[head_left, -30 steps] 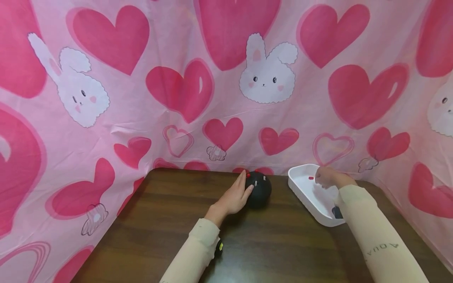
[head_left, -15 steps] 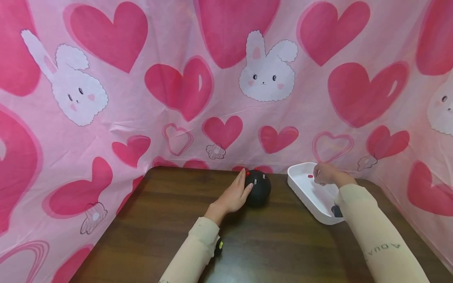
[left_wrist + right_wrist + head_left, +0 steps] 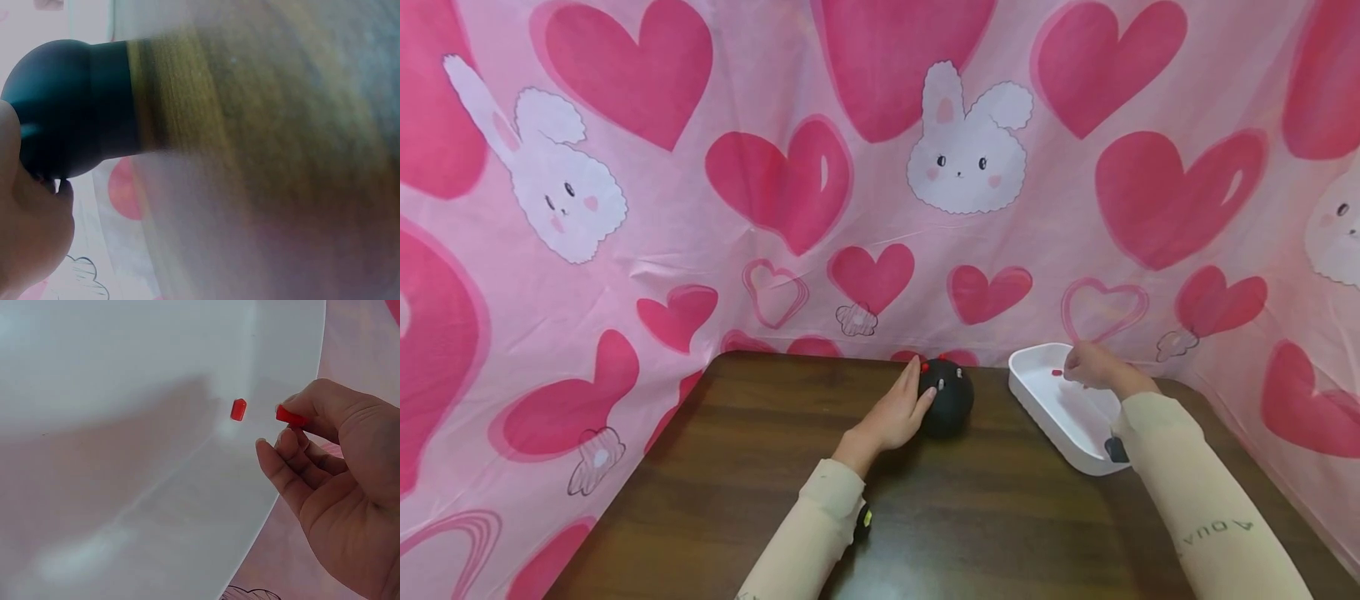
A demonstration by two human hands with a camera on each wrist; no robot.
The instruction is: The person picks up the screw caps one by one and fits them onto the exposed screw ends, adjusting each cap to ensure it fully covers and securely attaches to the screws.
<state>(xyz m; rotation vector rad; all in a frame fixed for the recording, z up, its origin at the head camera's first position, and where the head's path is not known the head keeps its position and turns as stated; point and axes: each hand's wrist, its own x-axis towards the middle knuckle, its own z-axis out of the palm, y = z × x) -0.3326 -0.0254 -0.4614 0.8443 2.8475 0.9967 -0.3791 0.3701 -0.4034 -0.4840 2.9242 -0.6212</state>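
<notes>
In the head view my left hand (image 3: 889, 414) rests against the left side of a black ball-topped stand (image 3: 951, 408). Its fingers lie straight along the ball and the thumb touches the front. Silver studs (image 3: 959, 373) and small red caps (image 3: 926, 367) stick out of the ball's upper part. The left wrist view shows the ball (image 3: 62, 100) running into a cylindrical base. Over the far end of the white tray (image 3: 1045, 417), my right hand (image 3: 350, 462) pinches a red cap (image 3: 289, 416) between thumb and forefinger. A second red cap (image 3: 238, 410) lies on the tray floor, close by those fingertips.
The brown wooden table (image 3: 760, 467) ends at a pink cloth (image 3: 685, 225) printed with hearts and rabbits, right behind the stand and tray. Black devices sit at both wrists, the left one (image 3: 863, 521) over the table and the right one (image 3: 1116, 450) over the tray's near end.
My right hand has risen slightly from the tray floor. The left hand keeps its place on the ball, and the whole head view has shifted a little.
</notes>
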